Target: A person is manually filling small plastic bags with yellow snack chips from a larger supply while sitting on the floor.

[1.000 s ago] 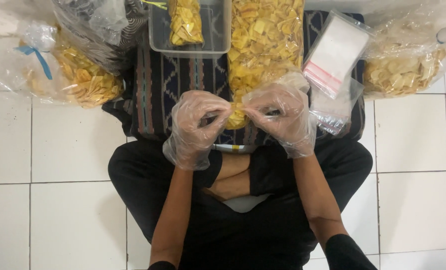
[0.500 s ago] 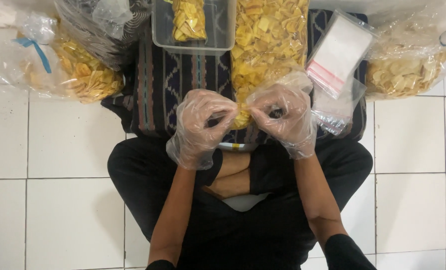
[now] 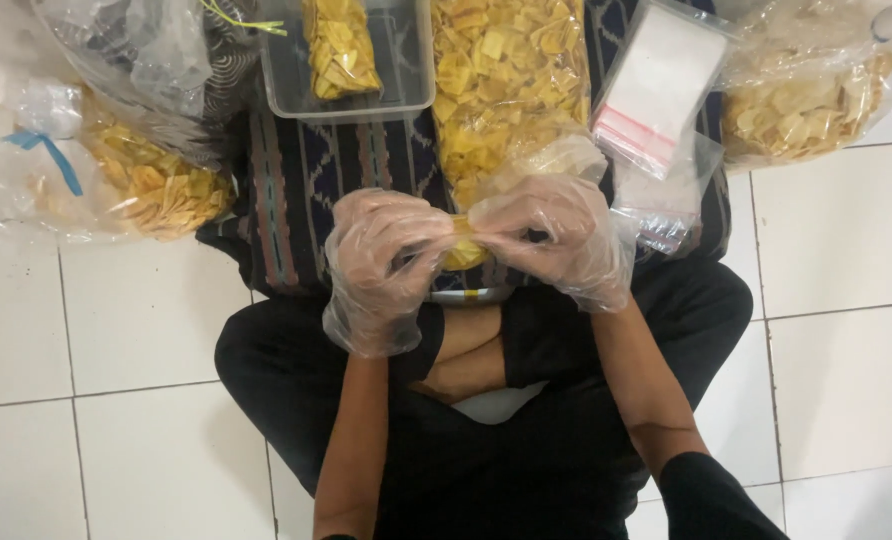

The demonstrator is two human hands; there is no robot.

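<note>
Chip bag: small, clear, over the lap, pinched at its top between left hand and right hand. Hands now closer together than before, still pressing the top edge.

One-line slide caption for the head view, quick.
Gloved left hand and right hand pinch a small bag of yellow chips above a dark patterned cloth, bulk chip bags around.

Small bag of chips pinched between left hand and right hand. Beyond them: big chip bag; tray to its left, holding another packet. Stack of empty bags right of the right hand; tied bag far left of the left hand.
</note>
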